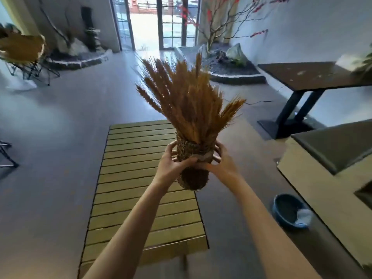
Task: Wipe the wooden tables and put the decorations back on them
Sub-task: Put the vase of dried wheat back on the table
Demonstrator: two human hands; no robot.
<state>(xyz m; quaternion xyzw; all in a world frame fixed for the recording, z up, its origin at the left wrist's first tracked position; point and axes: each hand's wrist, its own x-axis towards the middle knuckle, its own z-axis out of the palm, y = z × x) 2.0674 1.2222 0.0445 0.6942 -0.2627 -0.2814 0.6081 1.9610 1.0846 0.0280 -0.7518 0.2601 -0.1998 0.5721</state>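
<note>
1. Held in the air above the far right part of the slatted wooden table [141,190]: a woven vase [193,168] filled with dried wheat stalks [187,101], clear of the tabletop, tilted with the stalks leaning away toward the far edge.
2. Gripped from the left by the left hand [171,164], fingers curled round the vase's side, thumb across its front.
3. Gripped from the right by the right hand [221,162], fingers wrapped behind the vase, thumb at the front, touching the left thumb or just beside it.
4. Sat between the two palms, at mid-height of the vase, base hanging free below.
5. Lay on the floor right of the table's near right corner: a blue basin [287,210] with a pale cloth [304,216] over its rim.
6. Stood well apart, far right: a dark table [302,75].
</note>
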